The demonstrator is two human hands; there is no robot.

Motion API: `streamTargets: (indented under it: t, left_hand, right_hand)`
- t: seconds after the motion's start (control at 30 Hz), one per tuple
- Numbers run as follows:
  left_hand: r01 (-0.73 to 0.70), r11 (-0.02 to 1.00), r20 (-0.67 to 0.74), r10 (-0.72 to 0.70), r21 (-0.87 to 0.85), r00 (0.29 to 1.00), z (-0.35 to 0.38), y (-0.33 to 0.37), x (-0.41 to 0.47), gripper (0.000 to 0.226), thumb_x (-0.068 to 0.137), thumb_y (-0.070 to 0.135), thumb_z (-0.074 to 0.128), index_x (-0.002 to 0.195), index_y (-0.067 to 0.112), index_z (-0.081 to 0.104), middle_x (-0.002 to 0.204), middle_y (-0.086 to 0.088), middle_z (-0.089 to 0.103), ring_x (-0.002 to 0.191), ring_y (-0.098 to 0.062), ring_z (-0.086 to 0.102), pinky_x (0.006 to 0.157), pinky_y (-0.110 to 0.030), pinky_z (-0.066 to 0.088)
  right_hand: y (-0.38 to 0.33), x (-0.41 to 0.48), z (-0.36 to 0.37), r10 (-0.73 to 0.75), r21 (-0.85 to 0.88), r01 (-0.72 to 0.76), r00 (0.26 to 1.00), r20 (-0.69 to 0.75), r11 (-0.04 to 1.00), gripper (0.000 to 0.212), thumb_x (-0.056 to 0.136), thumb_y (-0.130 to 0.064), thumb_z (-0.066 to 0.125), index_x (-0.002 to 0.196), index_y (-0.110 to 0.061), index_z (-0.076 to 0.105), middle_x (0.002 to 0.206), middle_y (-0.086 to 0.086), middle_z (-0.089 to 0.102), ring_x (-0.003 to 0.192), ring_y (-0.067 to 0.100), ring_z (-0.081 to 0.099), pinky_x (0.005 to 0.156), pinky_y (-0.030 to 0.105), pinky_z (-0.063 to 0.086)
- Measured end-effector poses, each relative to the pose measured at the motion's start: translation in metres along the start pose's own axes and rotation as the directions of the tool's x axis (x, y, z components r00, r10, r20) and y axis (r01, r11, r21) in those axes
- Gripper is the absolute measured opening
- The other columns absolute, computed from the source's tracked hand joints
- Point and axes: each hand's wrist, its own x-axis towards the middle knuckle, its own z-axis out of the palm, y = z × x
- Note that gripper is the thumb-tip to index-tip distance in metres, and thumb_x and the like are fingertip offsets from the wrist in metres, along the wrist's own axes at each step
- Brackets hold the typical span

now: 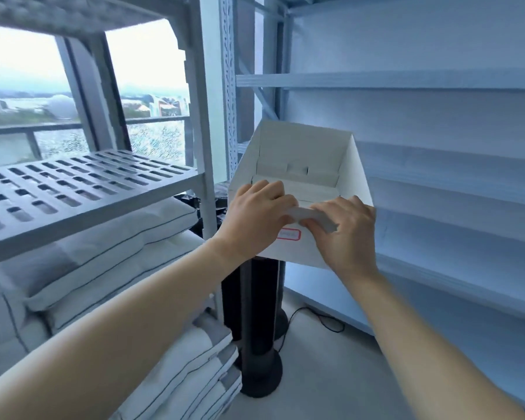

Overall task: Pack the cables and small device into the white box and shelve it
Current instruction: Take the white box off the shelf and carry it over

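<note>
Shelves | left hand, right hand grip white box — red-bordered label (unreadable)

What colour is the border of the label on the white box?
Red; the head view shows the label on the box.

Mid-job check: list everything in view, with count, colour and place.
white box: one, white, open, held up at centre
label: one, red-bordered, box front
slotted rack: one, grey, left
shelving: one unit, pale blue, right
cushions: several, grey-white, stacked under the rack
posts: apparently two, black, floor below box
cable: one, black, floor by posts
left hand: one, grips box's near edge
right hand: one, grips box's near flap
</note>
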Motion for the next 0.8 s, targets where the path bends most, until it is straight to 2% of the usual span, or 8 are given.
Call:
streamTargets:
  t: [0.3,0.67,0.8]
  left_hand:
    - [0.125,0.973,-0.026,-0.123,0.193,0.992,-0.009,-0.034,0.004,0.012,0.073,0.015,0.073,0.084,0.012,0.067,0.078,-0.008,0.059,0.073,-0.028,0.057,0.067,-0.035,0.04]
    - [0.269,0.914,-0.054,-0.266,0.303,0.963,-0.043,-0.071,-0.025,0.013,0.075,0.014,0.07,0.088,0.011,0.067,0.081,-0.009,0.058,0.08,-0.029,0.057,0.074,-0.031,0.029]
    - [0.296,0.887,-0.065,-0.293,0.355,0.954,-0.071,-0.095,-0.045,0.012,0.078,0.016,0.068,0.09,0.013,0.067,0.083,-0.008,0.058,0.083,-0.028,0.056,0.075,-0.031,0.03]
  right_hand:
    - [-0.001,0.032,0.055,-0.1,0.198,0.099,0.995,-0.007,0.975,0.018,0.064,-0.02,0.081,0.077,-0.014,0.07,0.073,-0.001,0.069,0.07,0.024,0.056,0.073,0.03,0.029]
    - [-0.047,0.044,0.103,-0.197,0.359,0.18,0.98,0.012,0.916,0.021,0.062,-0.018,0.084,0.078,-0.015,0.071,0.072,-0.002,0.069,0.069,0.024,0.058,0.071,0.027,0.025]
    - [-0.087,0.046,0.123,-0.211,0.428,0.182,0.977,0.021,0.885,0.021,0.062,-0.016,0.084,0.079,-0.013,0.072,0.073,-0.001,0.07,0.069,0.025,0.059,0.073,0.035,0.035]
